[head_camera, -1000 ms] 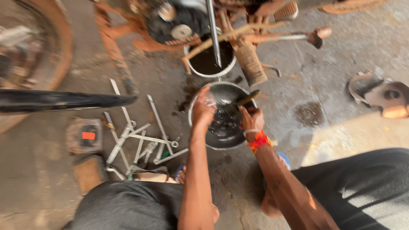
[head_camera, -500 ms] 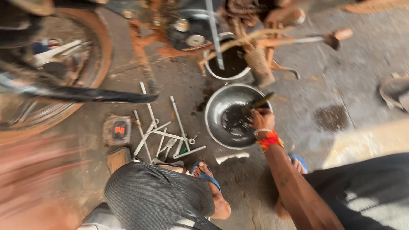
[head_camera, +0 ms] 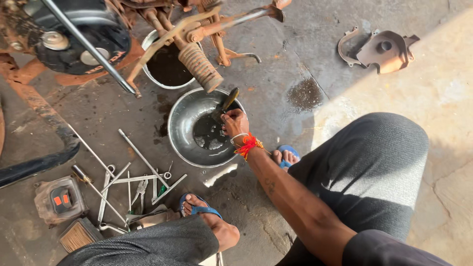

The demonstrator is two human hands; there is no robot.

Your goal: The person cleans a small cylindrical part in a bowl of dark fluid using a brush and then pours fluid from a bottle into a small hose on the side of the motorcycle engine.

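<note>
Fingers of the right hand (head_camera: 235, 123) are clenched around a dark brush (head_camera: 224, 106) inside a round steel basin (head_camera: 183, 118) on the concrete floor (head_camera: 305, 39). The brush leans up toward the basin's far rim, its lower end over a shallow pool of dark liquid at the bottom. An orange thread band (head_camera: 248, 144) circles the wrist, and the bare forearm runs back toward the lower right corner of the view. The left hand is out of sight.

Just beyond the basin stands a smaller metal bowl (head_camera: 148, 42) filled with black oil, partly under the rusty frame and coiled spring (head_camera: 199, 66) of a motorcycle. The machine's black engine casing (head_camera: 79, 39) fills the upper left corner.

Left of the basin, spanners and long rods (head_camera: 130, 180) lie scattered on the oil-stained floor, beside a small grey device with orange buttons (head_camera: 60, 199) near the lower left edge. A rust-brown metal cover (head_camera: 382, 49) lies well apart near the upper right corner.

The person squats in grey trousers, both feet in blue sandals (head_camera: 199, 211), one just beside the basin's near rim.
</note>
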